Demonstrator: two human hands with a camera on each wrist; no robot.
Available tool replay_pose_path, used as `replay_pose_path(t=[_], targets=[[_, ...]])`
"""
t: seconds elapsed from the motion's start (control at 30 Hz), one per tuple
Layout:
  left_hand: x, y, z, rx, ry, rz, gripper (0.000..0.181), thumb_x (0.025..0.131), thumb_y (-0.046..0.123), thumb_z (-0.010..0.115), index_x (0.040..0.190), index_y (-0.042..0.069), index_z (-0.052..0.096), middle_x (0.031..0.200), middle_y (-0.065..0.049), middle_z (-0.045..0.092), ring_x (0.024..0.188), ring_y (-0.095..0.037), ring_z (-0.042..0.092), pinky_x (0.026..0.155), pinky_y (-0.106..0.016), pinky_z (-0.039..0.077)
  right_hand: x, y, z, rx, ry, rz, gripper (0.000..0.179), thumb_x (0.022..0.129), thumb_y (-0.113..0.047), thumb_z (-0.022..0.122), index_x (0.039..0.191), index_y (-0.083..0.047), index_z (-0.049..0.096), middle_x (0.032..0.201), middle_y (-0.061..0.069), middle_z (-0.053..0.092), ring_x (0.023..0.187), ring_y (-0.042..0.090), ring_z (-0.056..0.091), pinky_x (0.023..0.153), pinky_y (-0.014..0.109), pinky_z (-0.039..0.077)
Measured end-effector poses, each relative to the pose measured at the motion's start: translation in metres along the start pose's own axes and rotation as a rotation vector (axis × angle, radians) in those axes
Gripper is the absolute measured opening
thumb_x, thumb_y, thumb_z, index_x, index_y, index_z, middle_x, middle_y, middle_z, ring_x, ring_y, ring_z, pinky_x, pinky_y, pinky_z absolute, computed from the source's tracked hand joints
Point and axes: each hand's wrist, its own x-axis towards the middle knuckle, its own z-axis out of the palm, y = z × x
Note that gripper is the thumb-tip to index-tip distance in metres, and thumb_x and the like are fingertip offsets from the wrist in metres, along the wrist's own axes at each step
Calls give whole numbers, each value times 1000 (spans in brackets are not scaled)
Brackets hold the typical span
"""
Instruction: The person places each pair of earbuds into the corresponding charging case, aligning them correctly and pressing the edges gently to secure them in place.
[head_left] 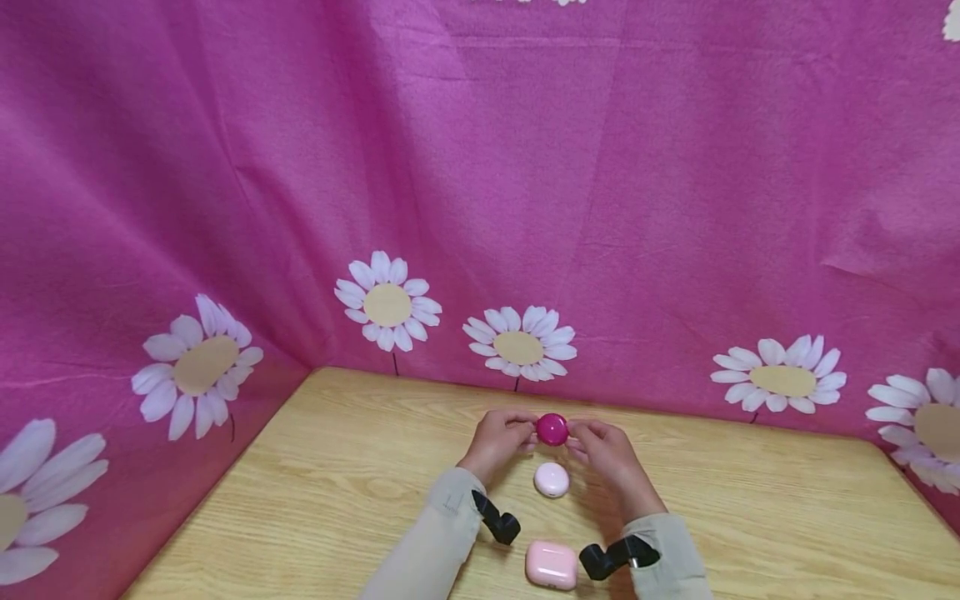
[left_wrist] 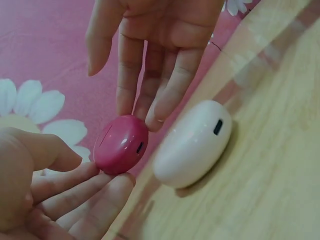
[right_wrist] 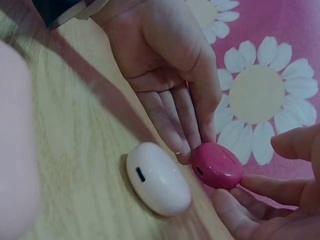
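A glossy magenta earbud case (head_left: 552,429), small and rounded with a dark charging port, is between my two hands near the back of the table. My left hand (head_left: 498,442) touches its left side with nearly straight fingertips. From the opposite side, the fingertips of my right hand (head_left: 611,458) meet it, also extended. Both thumbs stand off the case in the wrist views. Just nearer to me lies a pale pink rounded case (left_wrist: 192,145) with a similar port, resting on the wood beside the magenta one.
A larger pink earbud case (head_left: 551,565) lies on the wooden table (head_left: 300,500) between my forearms, in line with the other two. Black wrist mounts (head_left: 618,557) sit on both sleeves. Magenta cloth (head_left: 600,208) with white daisies hangs along the back and left side.
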Motion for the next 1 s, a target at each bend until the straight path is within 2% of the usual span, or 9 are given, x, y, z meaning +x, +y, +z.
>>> replay_pose_path(t=[0.1, 0.37, 0.8, 1.0], targets=[[2, -4, 0, -20, 2, -19, 18, 88, 0, 60, 102, -5, 70, 86, -17, 71, 73, -17, 67, 69, -31, 57, 0, 3, 0, 12, -12, 1, 38, 99, -9, 45, 123, 21, 49, 122, 37, 54, 106, 38, 62, 91, 40, 50], [5, -12, -2, 2, -20, -28, 17, 92, 1, 57, 101, -6, 70, 87, -15, 71, 77, -18, 69, 70, -30, 57, 3, 14, -2, 46, -13, 13, 42, 100, -12, 46, 124, 22, 47, 125, 37, 52, 110, 39, 60, 93, 41, 49], [5, -21, -2, 9, -3, -37, 19, 94, 3, 58, 101, -7, 71, 86, -16, 71, 73, -13, 68, 69, -26, 57, 8, 30, -3, 135, -6, 53, 43, 100, -12, 47, 127, 21, 46, 125, 35, 54, 112, 35, 59, 95, 36, 48], [8, -23, -3, 61, 8, -27, 17, 93, 4, 59, 99, -4, 73, 83, -12, 72, 74, -10, 67, 69, -22, 55, 8, 33, -5, 165, -11, 49, 41, 101, -11, 46, 127, 21, 45, 128, 33, 52, 110, 28, 60, 96, 34, 47]])
